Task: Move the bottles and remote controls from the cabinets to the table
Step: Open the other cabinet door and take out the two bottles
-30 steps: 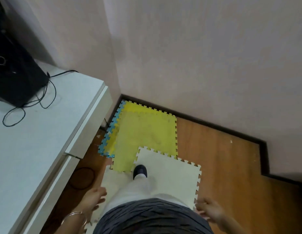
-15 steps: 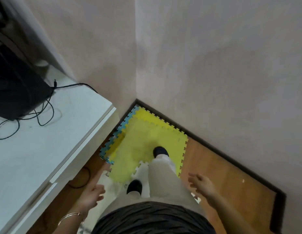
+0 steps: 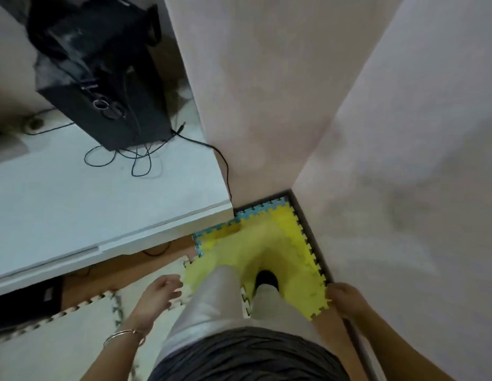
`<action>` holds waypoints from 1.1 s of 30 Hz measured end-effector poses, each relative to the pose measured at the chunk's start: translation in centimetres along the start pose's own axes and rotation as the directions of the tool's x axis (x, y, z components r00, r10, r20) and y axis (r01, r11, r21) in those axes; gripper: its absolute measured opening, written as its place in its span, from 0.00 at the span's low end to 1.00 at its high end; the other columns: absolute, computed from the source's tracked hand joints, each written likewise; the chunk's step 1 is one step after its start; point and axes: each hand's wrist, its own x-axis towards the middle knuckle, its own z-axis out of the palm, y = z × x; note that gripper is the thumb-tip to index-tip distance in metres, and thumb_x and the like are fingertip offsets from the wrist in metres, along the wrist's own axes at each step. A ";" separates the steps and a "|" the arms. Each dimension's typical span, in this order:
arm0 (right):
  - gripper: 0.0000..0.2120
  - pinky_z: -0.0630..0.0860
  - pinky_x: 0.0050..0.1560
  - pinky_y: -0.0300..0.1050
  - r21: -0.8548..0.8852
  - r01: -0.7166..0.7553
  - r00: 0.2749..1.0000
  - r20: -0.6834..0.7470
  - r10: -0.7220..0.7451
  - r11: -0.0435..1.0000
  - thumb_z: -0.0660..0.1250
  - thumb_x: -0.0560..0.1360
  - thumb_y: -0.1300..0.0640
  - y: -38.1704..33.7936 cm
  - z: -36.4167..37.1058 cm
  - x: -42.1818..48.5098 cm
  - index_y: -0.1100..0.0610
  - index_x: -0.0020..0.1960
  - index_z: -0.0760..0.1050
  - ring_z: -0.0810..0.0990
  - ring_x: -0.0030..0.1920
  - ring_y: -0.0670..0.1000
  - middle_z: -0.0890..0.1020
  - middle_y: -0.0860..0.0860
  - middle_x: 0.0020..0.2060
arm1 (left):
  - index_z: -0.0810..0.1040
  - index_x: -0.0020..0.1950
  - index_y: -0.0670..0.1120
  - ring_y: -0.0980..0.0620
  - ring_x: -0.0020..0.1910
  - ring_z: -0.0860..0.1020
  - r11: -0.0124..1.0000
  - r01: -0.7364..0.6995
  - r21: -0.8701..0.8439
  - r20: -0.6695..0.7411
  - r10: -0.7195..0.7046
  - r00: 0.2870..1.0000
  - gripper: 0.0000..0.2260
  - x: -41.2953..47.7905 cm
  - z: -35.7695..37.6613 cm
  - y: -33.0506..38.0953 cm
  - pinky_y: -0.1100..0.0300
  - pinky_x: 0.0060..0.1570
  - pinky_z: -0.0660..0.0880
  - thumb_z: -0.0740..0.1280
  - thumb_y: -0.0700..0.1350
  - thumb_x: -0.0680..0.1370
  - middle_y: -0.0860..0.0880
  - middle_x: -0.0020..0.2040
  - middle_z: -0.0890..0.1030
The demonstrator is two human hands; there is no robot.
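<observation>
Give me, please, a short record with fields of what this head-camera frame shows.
place: room corner, yellow foam mat on a wooden floor
left hand: fingers relaxed, holding nothing
right hand: low beside the wall, loosely curled, nothing seen in it
white top: at left, bearing a black box and loose black cables
foot: dark shoe on the yellow foam mat
bottles, remotes: none in view
</observation>
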 end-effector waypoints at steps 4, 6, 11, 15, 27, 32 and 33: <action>0.12 0.71 0.43 0.47 -0.059 0.152 0.987 0.062 -0.149 0.987 0.63 0.76 0.62 -7.2 1.5 2.3 0.61 0.59 0.72 0.76 0.39 0.54 0.77 0.58 0.44 | 0.75 0.57 0.43 0.45 0.50 0.76 0.983 0.132 -0.132 -0.055 -0.140 0.989 0.10 -0.3 -1.7 -2.0 0.57 0.43 0.68 0.59 0.44 0.79 0.43 0.53 0.79; 0.10 0.70 0.39 0.45 -0.114 0.197 0.977 0.110 -0.184 0.974 0.64 0.76 0.60 -10.1 2.8 2.3 0.60 0.57 0.73 0.76 0.39 0.53 0.76 0.59 0.48 | 0.74 0.59 0.41 0.46 0.47 0.76 0.958 0.206 -0.201 -0.057 -0.221 0.974 0.11 -0.2 -2.5 -3.0 0.61 0.38 0.65 0.60 0.44 0.80 0.43 0.51 0.79; 0.12 0.69 0.33 0.40 -0.272 0.262 0.956 0.206 -0.210 0.926 0.63 0.77 0.61 -13.9 5.9 1.5 0.63 0.59 0.73 0.75 0.40 0.52 0.75 0.57 0.48 | 0.73 0.57 0.42 0.46 0.44 0.74 0.884 0.310 -0.351 -0.033 -0.342 0.939 0.09 -0.6 -4.0 -3.3 0.60 0.37 0.61 0.60 0.43 0.79 0.42 0.48 0.76; 0.12 0.70 0.28 0.28 -0.350 0.410 0.899 0.310 -0.309 0.842 0.61 0.77 0.63 -17.7 7.6 -0.1 0.63 0.60 0.72 0.74 0.40 0.49 0.75 0.54 0.44 | 0.75 0.54 0.42 0.47 0.46 0.75 0.937 0.198 -0.289 -0.063 -0.225 0.972 0.19 -0.7 -5.5 -0.5 0.61 0.36 0.63 0.65 0.50 0.67 0.44 0.50 0.77; 0.14 0.74 0.48 0.26 0.108 0.990 0.016 0.558 -0.830 0.092 0.66 0.74 0.64 -41.1 8.9 -20.7 0.44 0.46 0.75 0.79 0.45 0.38 0.81 0.45 0.44 | 0.80 0.49 0.55 0.69 0.43 0.79 0.674 -0.737 0.059 -0.667 0.576 0.473 0.07 -13.2 -16.9 22.1 0.76 0.43 0.72 0.66 0.44 0.76 0.54 0.44 0.84; 0.09 0.77 0.52 0.32 0.311 0.865 -0.490 0.354 -0.797 -0.394 0.70 0.68 0.53 -45.9 6.7 -33.3 0.42 0.47 0.79 0.82 0.48 0.42 0.84 0.45 0.45 | 0.81 0.45 0.54 0.67 0.44 0.81 0.283 -0.922 0.264 -0.676 0.736 0.032 0.06 -23.0 -19.3 30.7 0.79 0.41 0.73 0.69 0.48 0.69 0.58 0.46 0.85; 0.10 0.77 0.53 0.32 0.316 0.820 -0.565 0.306 -0.766 -0.478 0.69 0.66 0.50 -46.5 6.2 -35.3 0.41 0.48 0.79 0.82 0.49 0.43 0.84 0.44 0.45 | 0.82 0.44 0.54 0.66 0.45 0.81 0.199 -0.931 0.305 -0.668 0.742 -0.060 0.05 -24.6 -19.8 32.1 0.79 0.43 0.73 0.72 0.47 0.69 0.57 0.45 0.85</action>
